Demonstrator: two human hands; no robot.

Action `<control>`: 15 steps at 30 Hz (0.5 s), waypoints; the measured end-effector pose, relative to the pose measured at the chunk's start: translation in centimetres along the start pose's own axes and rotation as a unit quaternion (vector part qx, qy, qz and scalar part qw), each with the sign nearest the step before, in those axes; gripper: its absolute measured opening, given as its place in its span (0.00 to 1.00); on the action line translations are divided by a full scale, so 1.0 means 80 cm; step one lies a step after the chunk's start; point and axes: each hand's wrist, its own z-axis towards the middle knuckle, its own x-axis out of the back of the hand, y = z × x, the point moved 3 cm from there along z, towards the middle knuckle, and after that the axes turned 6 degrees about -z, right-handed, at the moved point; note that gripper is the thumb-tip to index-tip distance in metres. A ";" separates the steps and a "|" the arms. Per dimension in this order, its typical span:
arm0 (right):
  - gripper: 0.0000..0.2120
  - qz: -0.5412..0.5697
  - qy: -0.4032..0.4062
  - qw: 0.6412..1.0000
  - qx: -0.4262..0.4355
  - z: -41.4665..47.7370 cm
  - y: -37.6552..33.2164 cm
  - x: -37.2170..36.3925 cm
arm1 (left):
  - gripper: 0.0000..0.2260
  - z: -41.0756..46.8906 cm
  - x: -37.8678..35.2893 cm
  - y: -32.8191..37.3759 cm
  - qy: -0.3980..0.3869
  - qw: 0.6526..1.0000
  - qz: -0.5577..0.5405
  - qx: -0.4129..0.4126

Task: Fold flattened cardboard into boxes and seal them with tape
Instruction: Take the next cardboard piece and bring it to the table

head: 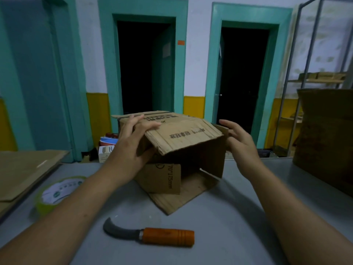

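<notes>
While the left hand (131,148) grips the box (183,134), right hand (238,142) splays alongside.

Left hand (131,150) grips the cardboard box (183,150) flap — right hand (238,142) open beside it.

The grey table (238,217) is bare at the front right, but the box (191,142) fills the middle, the knife (152,235) lies in front, the tape roll (57,194) and flat cardboard (24,169) sit left, and tall cardboard (324,134) blocks the right.
</notes>
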 end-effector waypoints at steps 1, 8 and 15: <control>0.22 0.015 -0.014 1.000 -0.003 -0.001 -0.002 -0.002 | 0.31 0.000 0.002 -0.001 -0.006 1.000 -0.001 0.001; 0.22 0.018 -0.041 0.999 -0.003 -0.008 0.000 -0.001 | 0.46 -0.006 0.014 0.000 -0.101 0.995 -0.005 0.013; 0.13 -0.029 0.016 0.998 0.045 -0.017 -0.015 -0.019 | 0.24 -0.002 0.003 0.016 0.122 0.991 -0.059 -0.014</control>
